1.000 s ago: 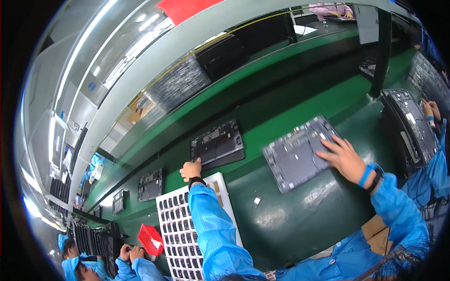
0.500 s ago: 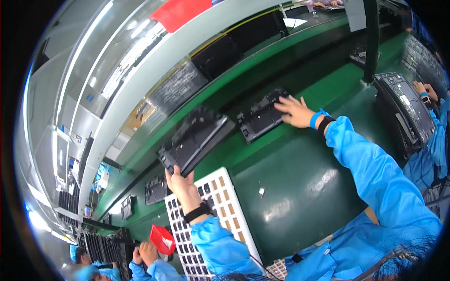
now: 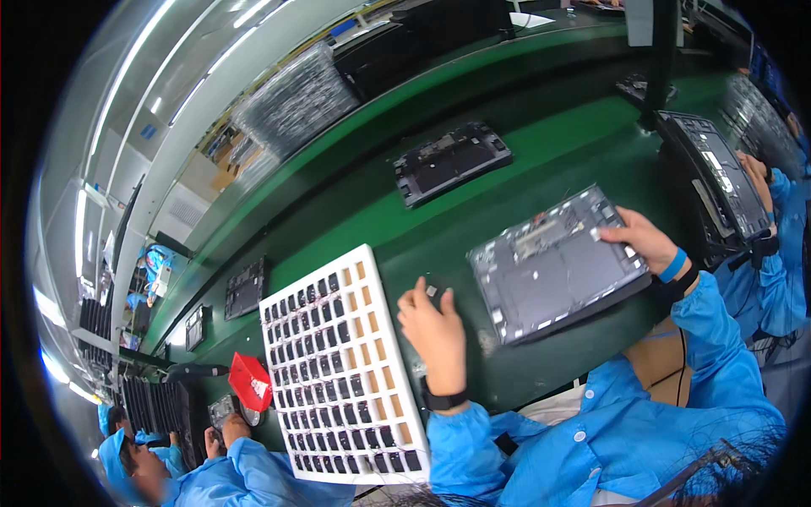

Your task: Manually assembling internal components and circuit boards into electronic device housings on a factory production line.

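Over the bench in front of me, a grey laptop base (image 3: 562, 270) with its inner parts exposed is tilted. My right hand (image 3: 646, 243) grips its right edge, thumb on top. To the left of the base, my left hand (image 3: 432, 329) is open, thumb and fingers apart around a small dark piece (image 3: 433, 291) on the bench; whether they touch it I cannot tell. Beside that hand lies a white grid tray (image 3: 390, 355), many pockets filled with small black parts with thin wires, others showing brown bottoms.
Another laptop base (image 3: 452, 160) lies on the green strip beyond, with a further one (image 3: 247, 287) to the left. A red bin (image 3: 250, 382) stands past the tray. Co-workers in blue sit at left and right; a stack of laptop parts (image 3: 714, 173) is near the right one.
My left hand has let go of the laptop base and moved to the small piece. My right hand has come back from the far base and now holds the near one. The view has shifted.
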A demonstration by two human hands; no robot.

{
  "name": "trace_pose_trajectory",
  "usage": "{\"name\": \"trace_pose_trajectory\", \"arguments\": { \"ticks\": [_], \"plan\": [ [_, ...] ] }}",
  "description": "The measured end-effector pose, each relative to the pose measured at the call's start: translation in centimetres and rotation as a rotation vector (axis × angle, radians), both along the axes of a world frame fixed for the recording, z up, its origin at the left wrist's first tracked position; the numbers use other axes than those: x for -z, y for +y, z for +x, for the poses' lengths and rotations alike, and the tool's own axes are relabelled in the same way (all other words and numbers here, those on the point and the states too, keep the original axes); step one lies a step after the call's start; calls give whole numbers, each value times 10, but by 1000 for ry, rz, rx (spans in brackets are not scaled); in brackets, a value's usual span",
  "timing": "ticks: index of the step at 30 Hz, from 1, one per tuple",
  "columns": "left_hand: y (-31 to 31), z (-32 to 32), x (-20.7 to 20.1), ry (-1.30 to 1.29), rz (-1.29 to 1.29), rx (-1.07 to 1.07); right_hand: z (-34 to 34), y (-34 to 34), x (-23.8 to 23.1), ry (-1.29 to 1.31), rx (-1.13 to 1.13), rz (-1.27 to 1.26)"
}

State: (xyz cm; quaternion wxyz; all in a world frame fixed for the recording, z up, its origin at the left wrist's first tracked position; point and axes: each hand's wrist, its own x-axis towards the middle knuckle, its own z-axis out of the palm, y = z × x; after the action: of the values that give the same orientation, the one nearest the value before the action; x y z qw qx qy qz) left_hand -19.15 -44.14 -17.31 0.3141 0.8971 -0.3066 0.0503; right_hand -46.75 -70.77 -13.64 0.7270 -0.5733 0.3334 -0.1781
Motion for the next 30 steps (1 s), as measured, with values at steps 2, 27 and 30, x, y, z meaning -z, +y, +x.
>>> {"name": "trace_pose_trajectory", "arguments": {
  "ticks": [2,27,30],
  "plan": [
    [1,20,15,20,-46,52,2,21,3,-14,-13,-21],
    [-68,-33,-50,954,-594,487,106,17,-18,-60,-381,-436],
    [-67,-35,-53,934,-521,464,104,20,-25,-60,-390,-437]
  ]
}}
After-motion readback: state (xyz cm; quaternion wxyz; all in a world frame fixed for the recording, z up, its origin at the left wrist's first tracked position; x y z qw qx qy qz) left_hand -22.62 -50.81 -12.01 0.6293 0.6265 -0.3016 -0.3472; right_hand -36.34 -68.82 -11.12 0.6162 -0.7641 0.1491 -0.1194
